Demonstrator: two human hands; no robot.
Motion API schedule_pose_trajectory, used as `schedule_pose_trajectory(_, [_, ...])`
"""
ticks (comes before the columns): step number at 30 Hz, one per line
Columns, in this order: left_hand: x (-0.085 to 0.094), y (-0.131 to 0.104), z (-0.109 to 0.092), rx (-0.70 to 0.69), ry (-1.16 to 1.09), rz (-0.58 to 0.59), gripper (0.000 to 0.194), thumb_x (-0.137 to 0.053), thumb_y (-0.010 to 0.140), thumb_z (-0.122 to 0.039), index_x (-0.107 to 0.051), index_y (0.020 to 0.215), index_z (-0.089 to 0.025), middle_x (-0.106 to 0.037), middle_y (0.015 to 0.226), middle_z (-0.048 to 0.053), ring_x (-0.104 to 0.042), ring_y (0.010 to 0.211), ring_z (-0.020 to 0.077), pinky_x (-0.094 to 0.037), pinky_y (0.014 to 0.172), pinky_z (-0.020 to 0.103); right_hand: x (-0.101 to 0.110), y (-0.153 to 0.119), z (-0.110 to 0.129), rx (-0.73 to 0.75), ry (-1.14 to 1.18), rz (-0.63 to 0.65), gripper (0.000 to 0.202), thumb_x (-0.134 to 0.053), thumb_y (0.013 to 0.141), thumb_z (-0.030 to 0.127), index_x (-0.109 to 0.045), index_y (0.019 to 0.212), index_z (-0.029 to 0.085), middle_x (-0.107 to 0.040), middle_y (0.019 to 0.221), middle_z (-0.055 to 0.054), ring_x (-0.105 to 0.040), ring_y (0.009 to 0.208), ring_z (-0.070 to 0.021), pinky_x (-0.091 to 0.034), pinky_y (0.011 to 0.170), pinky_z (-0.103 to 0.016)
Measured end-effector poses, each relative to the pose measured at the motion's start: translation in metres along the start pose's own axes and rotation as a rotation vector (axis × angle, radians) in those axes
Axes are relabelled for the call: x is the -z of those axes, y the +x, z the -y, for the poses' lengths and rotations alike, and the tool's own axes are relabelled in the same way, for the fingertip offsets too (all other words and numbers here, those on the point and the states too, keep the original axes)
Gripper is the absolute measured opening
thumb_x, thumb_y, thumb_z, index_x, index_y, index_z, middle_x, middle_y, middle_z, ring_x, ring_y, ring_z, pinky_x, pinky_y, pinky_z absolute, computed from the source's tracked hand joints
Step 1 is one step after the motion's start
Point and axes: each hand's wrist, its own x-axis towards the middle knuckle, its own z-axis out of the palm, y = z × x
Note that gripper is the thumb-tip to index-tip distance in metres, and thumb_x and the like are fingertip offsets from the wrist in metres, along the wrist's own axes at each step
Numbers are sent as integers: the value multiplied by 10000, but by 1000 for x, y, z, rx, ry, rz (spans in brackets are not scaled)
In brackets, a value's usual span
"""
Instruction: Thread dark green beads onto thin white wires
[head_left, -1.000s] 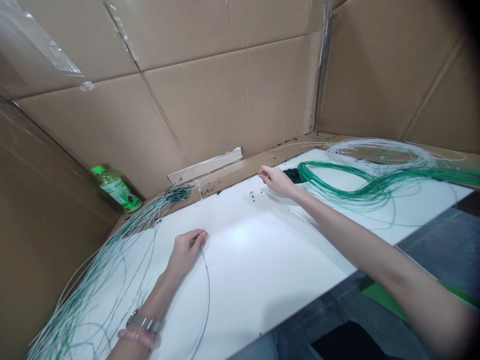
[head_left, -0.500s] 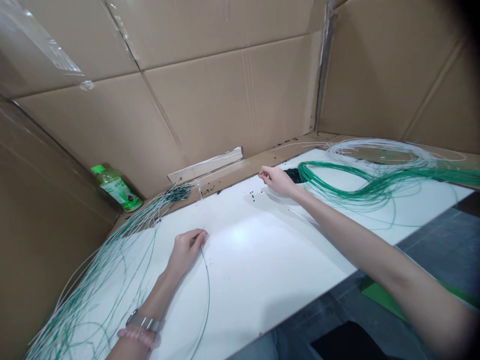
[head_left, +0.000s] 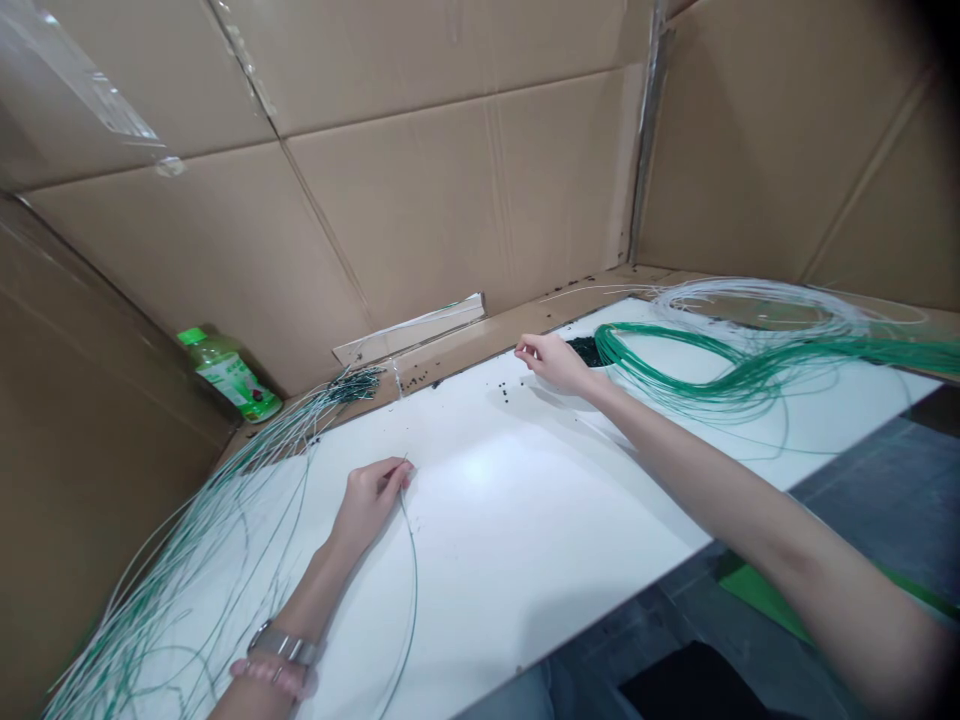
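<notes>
broadly, brown cardboard walls [head_left: 450, 210] rose beyond both the left grip [head_left: 373, 491] and the right grip [head_left: 553, 361]. beneath the two grips spread a white bench [head_left: 472, 560]. a wide spray of green and white strands [head_left: 187, 560] ran along the left side of the left grip, its dark, gathered ends lying ahead of that grip. to the right of the right grip lay a looped green bundle [head_left: 765, 362], its near end just beside that hand, and farther off, behind the loop, a coil of white strands [head_left: 840, 318].

smaller things came next: a green-capped bottle [head_left: 232, 378] stood well ahead and to the left of the left grip, and a pale strip [head_left: 416, 328] lay beyond the same grip, at the foot of the wall.

the left grip was pinched on a single green strand [head_left: 415, 580], whose tip poked just above the fingers while its length curved back toward the person. behind that grip, a watch [head_left: 292, 645] and a pink bracelet [head_left: 271, 673] circled the wrist. the right grip had its fingertips drawn together, though whether anything tiny sat between them could not be told. right beside it, partly hidden by the hand, was a dark heap of beads [head_left: 584, 350]; a few loose black specks [head_left: 504, 392] dotted the surface just to its left.
</notes>
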Motion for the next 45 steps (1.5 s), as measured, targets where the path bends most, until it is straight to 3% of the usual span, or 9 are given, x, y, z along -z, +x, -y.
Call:
schedule_pose_trajectory(10, [0,0,-1,2,7,-7,327,-438,898,-345,-633,764,-120,-604,647,13,-544,616,119,-426,647,247,-7,-4,4,26,-133,274,262,-507,907,356,-584,1033,139,-613,999,-56,-602,868,-144,-515,787,-345])
schedule_pose_trajectory(20, [0,1,-2,14,8,-2,357,-424,889,-386,-609,705,-142,-602,632,8,-537,614,121,-416,638,209,-8,-8,14,21,-206,330,270,-505,907,362,-585,1042,143,-612,1020,-61,-602,891,-150,-514,804,-354])
schedule_pose_trajectory(23, [0,0,-2,15,6,-3,354,-428,885,-392,-606,704,-146,-602,630,6,-534,610,122,-414,636,207,8,-4,15,12,-209,296,288,-505,907,368,-577,1071,142,-607,1044,-66,-601,910,-157,-512,814,-362])
schedule_pose_trajectory(27, [0,0,-1,9,-4,-2,352,-428,882,-403,-623,733,-151,-605,627,4,-536,605,125,-415,625,206,49,3,-4,-101,-280,192,329,-505,907,354,-532,1166,153,-558,1172,-86,-566,1037,-196,-481,889,-418])
schedule_pose_trajectory(31, [-1,0,0,-3,-8,-7,361,-433,877,-417,-628,726,-153,-605,617,4,-535,595,128,-417,615,208,75,2,-29,-281,-362,277,279,-539,891,339,-577,1079,137,-594,1094,-82,-592,974,-176,-502,849,-375])
schedule_pose_trajectory(36, [-1,1,1,-11,0,-18,354,-442,868,-424,-641,743,-159,-621,620,4,-549,585,134,-424,611,214,64,1,-35,-356,-365,427,264,-558,881,335,-590,1047,132,-612,1038,-70,-609,909,-158,-520,791,-333])
schedule_pose_trajectory(45, [0,0,-1,-21,9,-19,359,-432,871,-420,-631,722,-159,-610,613,7,-538,584,133,-425,605,214,58,2,-40,-344,-318,327,262,-552,885,325,-581,1071,142,-596,1079,-79,-597,949,-166,-512,821,-347])
